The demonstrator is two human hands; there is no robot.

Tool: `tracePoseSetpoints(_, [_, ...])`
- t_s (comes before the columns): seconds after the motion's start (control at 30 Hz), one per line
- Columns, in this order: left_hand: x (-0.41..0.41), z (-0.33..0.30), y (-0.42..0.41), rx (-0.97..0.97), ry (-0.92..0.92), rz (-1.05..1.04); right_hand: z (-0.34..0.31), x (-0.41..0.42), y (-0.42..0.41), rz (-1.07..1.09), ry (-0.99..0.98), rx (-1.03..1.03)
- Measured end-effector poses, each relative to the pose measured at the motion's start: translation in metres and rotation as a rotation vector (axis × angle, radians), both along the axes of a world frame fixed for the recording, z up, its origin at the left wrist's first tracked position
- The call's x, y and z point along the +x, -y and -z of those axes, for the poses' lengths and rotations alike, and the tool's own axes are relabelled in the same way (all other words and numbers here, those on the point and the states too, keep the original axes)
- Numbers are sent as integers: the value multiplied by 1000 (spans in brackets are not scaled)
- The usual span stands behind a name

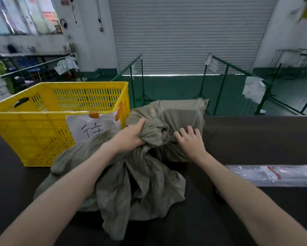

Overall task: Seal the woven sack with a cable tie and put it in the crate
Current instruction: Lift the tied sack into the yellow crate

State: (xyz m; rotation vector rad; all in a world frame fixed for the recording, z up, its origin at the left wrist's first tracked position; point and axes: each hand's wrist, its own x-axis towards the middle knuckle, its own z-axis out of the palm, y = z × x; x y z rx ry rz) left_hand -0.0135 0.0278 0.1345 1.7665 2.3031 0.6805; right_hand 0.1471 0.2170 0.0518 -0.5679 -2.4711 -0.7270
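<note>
Dark and broad, the counter [255, 135] sits in a warehouse bay with a grey roller door behind it, and the woven sack [175, 118] lies near its middle. Its packed, boxy bulk is at the far end, while its loose mouth spills in folds toward the person, so the long axis runs from far to near with the open end pointing at the person. The gathered neck sits between bulk and loose cloth. Here the left hand [131, 135] has its fingers clamped around a bunch of fabric on the sack's left side. The right hand [190, 141] rests on the sack's right side just beside the neck, fingers spread apart and flat, gripping nothing. No tie is visible on the neck, so sealing seems not yet done. A clear plastic packet [273, 174], possibly holding cable ties, lies to the right of the sack, nearer the right hand. The yellow crate [42, 121], with a paper label [94, 126] taped on, stands just left of the sack.
</note>
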Motion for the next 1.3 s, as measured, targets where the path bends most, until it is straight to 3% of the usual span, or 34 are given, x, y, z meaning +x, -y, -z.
tracePoseSetpoints(0.23, [-19, -75, -20, 246, -266, -69, -107, -8, -38, -151, -12, 55])
tracePoseSetpoints(0.4, [-28, -75, -30, 259, -343, -138, -120, -10, -38, -154, -27, -16])
tracePoseSetpoints(0.6, [-24, -19, -24, 282, -89, -256, -104, -1, -37, -160, -33, -214])
tracePoseSetpoints(0.77, [-15, 13, -13, 223, -29, -377, -108, -4, -32, -64, 22, -420])
tracePoseSetpoints(1.0, [-8, 54, 17, -185, 16, -439, -99, 9, -34, 13, 28, -454])
tracePoseSetpoints(1.17, [-9, 61, 20, -128, 406, -468, -96, 16, -32, 5, -10, -457])
tracePoseSetpoints(1.3, [-7, 48, 16, -101, 389, -499, -93, 28, -33, 18, -24, -443])
